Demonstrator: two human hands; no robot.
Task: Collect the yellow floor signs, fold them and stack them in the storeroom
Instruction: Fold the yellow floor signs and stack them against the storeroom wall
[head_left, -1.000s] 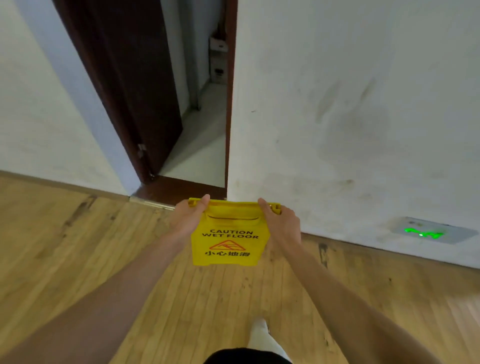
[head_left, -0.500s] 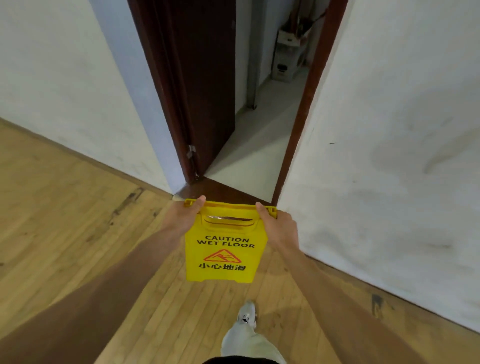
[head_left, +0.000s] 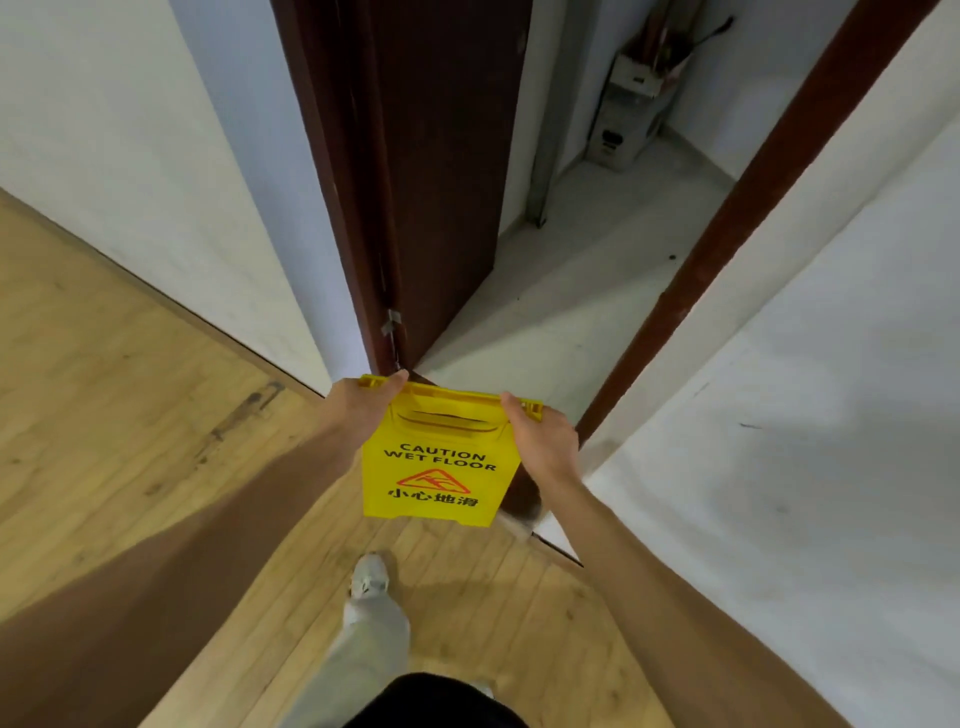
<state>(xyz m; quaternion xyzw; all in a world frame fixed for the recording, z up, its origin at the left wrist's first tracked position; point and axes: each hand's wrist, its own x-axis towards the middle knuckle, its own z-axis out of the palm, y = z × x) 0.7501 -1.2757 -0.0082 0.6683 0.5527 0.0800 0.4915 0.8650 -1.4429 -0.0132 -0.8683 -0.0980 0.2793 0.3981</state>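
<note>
A folded yellow floor sign (head_left: 434, 467) marked CAUTION WET FLOOR hangs upright in front of me, above the wooden floor at a doorway. My left hand (head_left: 363, 405) grips its top left corner. My right hand (head_left: 540, 441) grips its top right corner. Both arms reach forward from the bottom of the view. The sign's lower edge is clear of the floor.
A dark brown door (head_left: 441, 171) stands open inward on the left of the doorway, with a brown frame post (head_left: 727, 249) on the right. Beyond lies a pale floor (head_left: 566, 291) and a box of items (head_left: 634, 109) at the back. White walls flank the opening. My shoe (head_left: 370, 574) steps forward.
I have walked closer to the doorway, which now opens wider ahead. The sign stays held in both hands, and a leg has stepped forward beneath it.
</note>
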